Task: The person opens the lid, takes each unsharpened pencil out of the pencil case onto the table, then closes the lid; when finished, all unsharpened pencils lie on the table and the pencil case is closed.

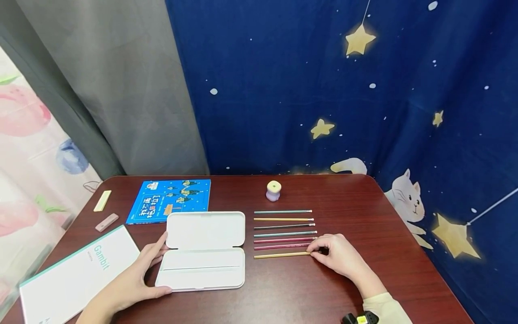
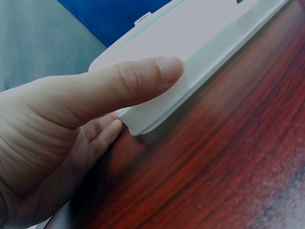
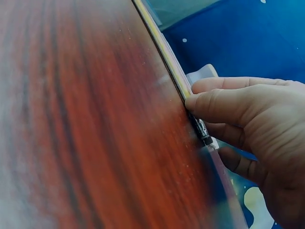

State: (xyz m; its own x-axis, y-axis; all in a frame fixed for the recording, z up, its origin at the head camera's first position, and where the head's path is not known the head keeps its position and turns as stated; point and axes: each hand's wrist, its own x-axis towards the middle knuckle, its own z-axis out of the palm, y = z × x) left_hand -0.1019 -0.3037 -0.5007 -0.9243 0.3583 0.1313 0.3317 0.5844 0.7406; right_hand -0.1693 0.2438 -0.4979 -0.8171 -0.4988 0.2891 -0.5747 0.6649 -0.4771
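A white pencil case (image 1: 205, 230) lies open on the table, its lid folded back and its tray toward me. My left hand (image 1: 131, 281) holds the case at its left side, thumb at the front corner and fingers farther back; in the left wrist view, the thumb (image 2: 138, 83) lies across the rim. My right hand (image 1: 344, 256) pinches the yellow pencil (image 1: 279, 255) near its right end, at the front of a row. In the right wrist view, the pencil's dark end (image 3: 202, 131) shows below the thumb. Several other pencils (image 1: 283, 234) lie parallel behind it.
A purple and cream pencil sharpener-like object (image 1: 273, 191) stands behind the pencils. At the left are a blue book (image 1: 162, 200), a white notepad (image 1: 77, 274), a pinkish bar (image 1: 107, 222) and a cream bar (image 1: 102, 200). Curtains (image 1: 283, 90) hang beyond the table's far edge.
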